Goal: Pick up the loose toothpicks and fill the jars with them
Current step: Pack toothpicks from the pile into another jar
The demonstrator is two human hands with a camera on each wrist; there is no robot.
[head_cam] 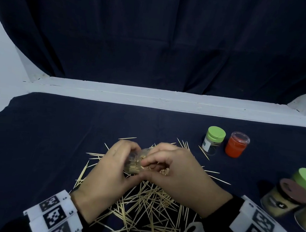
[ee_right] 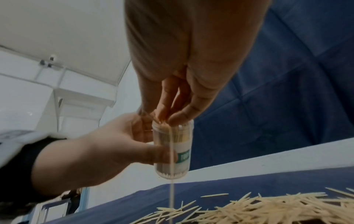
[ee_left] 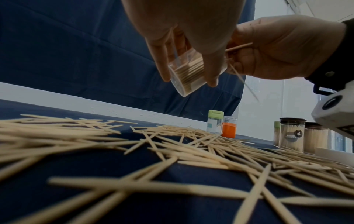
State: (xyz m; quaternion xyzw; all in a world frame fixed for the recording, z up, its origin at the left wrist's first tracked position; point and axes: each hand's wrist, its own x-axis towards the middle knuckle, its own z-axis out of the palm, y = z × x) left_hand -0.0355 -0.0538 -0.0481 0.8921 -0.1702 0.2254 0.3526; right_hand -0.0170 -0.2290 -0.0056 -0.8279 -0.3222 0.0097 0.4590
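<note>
Both hands at a clear plastic jar, held above loose toothpicks on dark-cloth surface.

Nearest: scattered pile of pale wooden toothpicks [head_cam: 151, 205] spread over the dark blue cloth surface [head_cam: 43, 142], running under both wrists. Above pile: left hand [head_cam: 106, 169] with fingers curled round a small clear plastic jar with white label [ee_right: 173, 150], lifted clear of the surface, tilted in left-wrist view, partly packed with toothpicks. Right hand [head_cam: 178, 176] with fingers [ee_right: 182, 116] pinched on a few toothpicks at the jar's open mouth; one blurred toothpick [ee_right: 171, 174] seen below the mouth, in front of the jar. Right edge: group of brown-lidded and green-lidded jars [head_cam: 288, 196] packed with toothpicks. Farther back, right: green-capped clear jar [head_cam: 213, 140] just beside a red-filled clear container [head_cam: 237, 144], both upright.
</note>
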